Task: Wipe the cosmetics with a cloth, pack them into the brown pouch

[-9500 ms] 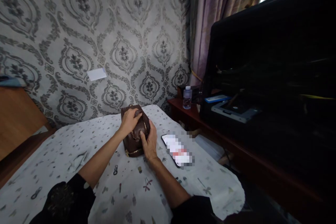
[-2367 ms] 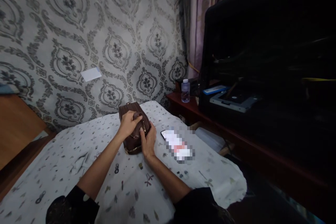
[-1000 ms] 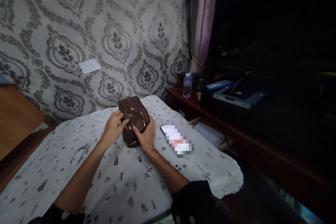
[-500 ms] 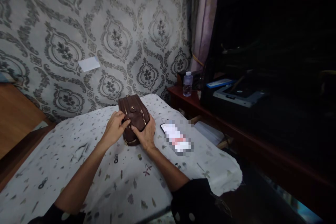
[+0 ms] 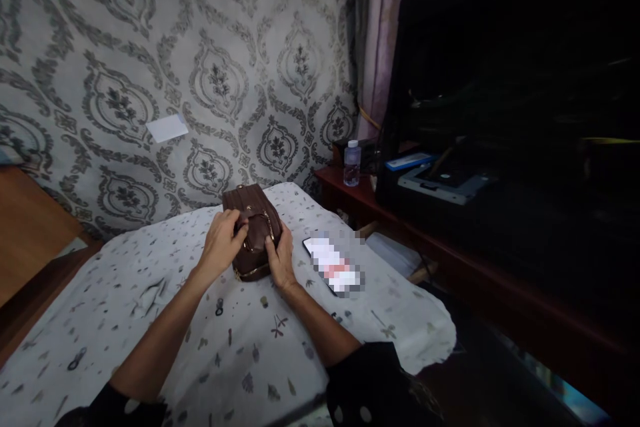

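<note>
A brown leather-like handbag (image 5: 257,233) with gold zips and a flap lies on the white patterned cloth (image 5: 230,360). My left hand (image 5: 220,240) is at its left side, fingers bent and pinching at the flap near the front pocket. Around the bag's right side my right hand (image 5: 283,259) is closed, with the thumb pressed on top near a gold zip. What lies under the left fingertips is partly hidden. To the right of the bag, a phone (image 5: 333,265) rests on the cloth, its lit screen blurred out.
A clear plastic bottle (image 5: 352,163) with a white cap stands on the red-brown desk (image 5: 360,203). A large dark screen (image 5: 500,80) fills the right side. A crumpled tissue-like piece (image 5: 150,297) lies left on the cloth. Patterned wallpaper (image 5: 215,80) is behind.
My right thumb has moved off the middle of the bag toward its right edge. The left fingers have shifted up to the flap, which now looks slightly lifted. The view has turned slightly right.
</note>
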A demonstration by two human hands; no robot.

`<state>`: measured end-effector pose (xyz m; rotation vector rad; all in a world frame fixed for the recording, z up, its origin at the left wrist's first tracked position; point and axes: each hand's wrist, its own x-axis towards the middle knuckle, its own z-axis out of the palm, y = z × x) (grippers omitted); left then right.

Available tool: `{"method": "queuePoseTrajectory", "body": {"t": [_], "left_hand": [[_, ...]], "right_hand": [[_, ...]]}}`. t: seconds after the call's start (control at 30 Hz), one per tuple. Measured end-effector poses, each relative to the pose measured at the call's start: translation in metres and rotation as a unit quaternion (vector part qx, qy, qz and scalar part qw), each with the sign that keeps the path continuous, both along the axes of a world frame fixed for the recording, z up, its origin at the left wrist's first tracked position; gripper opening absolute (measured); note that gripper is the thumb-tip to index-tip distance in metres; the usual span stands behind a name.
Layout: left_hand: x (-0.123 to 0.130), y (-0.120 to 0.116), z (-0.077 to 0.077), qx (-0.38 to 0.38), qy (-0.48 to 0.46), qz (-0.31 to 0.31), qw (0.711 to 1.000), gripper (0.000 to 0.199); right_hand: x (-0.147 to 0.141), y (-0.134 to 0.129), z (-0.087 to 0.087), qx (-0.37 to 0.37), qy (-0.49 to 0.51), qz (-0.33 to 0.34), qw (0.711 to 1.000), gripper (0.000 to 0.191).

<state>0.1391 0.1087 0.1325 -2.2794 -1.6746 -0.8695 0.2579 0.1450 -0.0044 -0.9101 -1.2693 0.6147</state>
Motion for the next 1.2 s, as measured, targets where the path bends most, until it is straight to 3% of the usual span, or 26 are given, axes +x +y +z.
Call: {"method": "queuePoseTrajectory", "body": {"t": [0.23,0.53,0.77,1.2], "left_hand": [[0.018,0.008,0.005,-0.003,0.010,-0.043,0.999,0.017],[0.034,0.022,0.004,0.002,0.045,-0.035,0.998,0.012],[0.032,0.033,0.001,-0.009,-0.056,-0.011,0.998,0.015],[0.031,0.034,-0.007,-0.028,-0.065,-0.044,0.996,0.012]], "right_hand": [[-0.001,0.000,0.002,0.003,0.040,0.002,0.999,0.059],[0.000,0.005,0.003,-0.001,0.093,0.012,0.996,0.059],[-0.001,0.002,0.004,-0.004,0.051,-0.014,0.999,0.059],[0.000,0.000,0.006,0.007,0.016,-0.024,1.000,0.060]]}}
